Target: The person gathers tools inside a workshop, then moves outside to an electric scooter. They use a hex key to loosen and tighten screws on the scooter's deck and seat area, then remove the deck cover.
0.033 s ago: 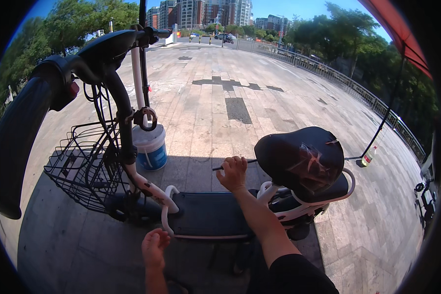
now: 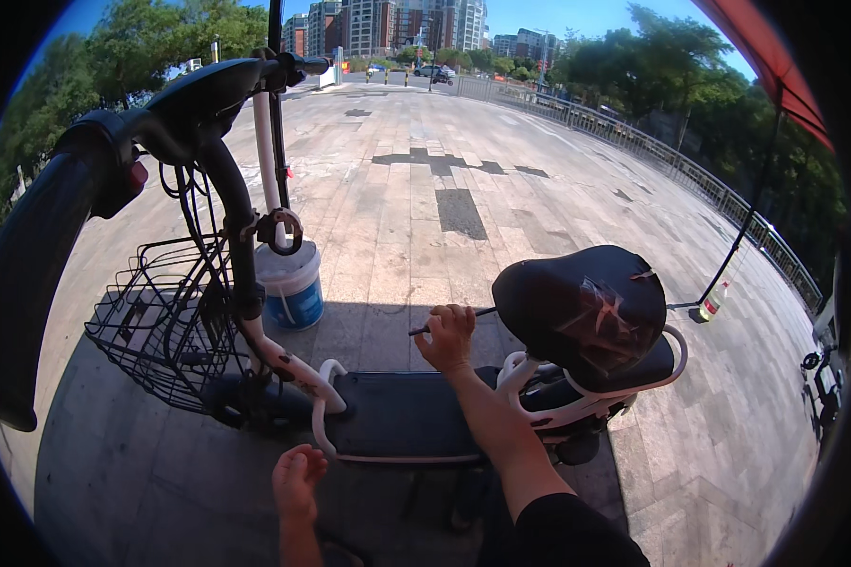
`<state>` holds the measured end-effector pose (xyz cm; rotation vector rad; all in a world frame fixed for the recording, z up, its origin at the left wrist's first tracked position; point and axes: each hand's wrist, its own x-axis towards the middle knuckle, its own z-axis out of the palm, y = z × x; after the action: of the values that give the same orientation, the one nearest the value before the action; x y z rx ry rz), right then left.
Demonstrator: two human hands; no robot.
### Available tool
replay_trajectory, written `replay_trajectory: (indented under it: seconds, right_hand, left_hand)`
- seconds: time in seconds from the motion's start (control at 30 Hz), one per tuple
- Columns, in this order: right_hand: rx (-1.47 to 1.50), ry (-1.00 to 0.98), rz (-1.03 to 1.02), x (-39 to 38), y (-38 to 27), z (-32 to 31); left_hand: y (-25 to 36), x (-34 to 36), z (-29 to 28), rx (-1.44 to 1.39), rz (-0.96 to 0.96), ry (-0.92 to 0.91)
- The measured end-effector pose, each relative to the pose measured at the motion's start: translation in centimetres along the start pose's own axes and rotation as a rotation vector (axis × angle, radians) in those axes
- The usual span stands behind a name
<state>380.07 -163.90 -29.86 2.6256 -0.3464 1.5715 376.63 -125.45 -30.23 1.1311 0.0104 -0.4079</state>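
My right hand (image 2: 447, 335) is closed around a thin dark rod (image 2: 485, 311), whose far end meets the front of the dark saddle (image 2: 577, 307). The rod's other end sticks out to the left of my fingers. Whether it is a tool or a part of the scooter, I cannot tell. Lower down, my left hand (image 2: 298, 480) hovers near the white tube frame (image 2: 323, 430) with fingers loosely curled and nothing visible in it. Between my hands lies the black footboard (image 2: 402, 411) of the electric scooter. Torn, shiny patches mark the saddle's cover.
At the left are the handlebar grip (image 2: 43, 274) and a black wire basket (image 2: 161, 321). Behind the frame stands a white-and-blue bucket (image 2: 293, 288). A bottle (image 2: 714, 300) sits by the canopy pole (image 2: 749, 222) on the right. A metal railing (image 2: 652, 156) borders the paving.
My right hand and the rod's left end have shifted very slightly. The handlebar grip sits a touch further left in the picture. My left hand stays where it was.
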Motion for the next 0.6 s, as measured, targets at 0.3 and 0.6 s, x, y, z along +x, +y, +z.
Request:
replay_trajectory:
  seconds: [0.3, 0.6]
  right_hand:
    - [0.422, 0.253, 0.248, -2.3, 0.0, 1.9]
    - [0.709, 0.376, 0.344, -1.1, 1.2, 1.8]
  left_hand:
    - [0.0, 0.3, -2.7, 0.214, 0.086, 0.121]
    - [-0.3, 0.2, -1.7, 0.407, 0.12, 0.034]
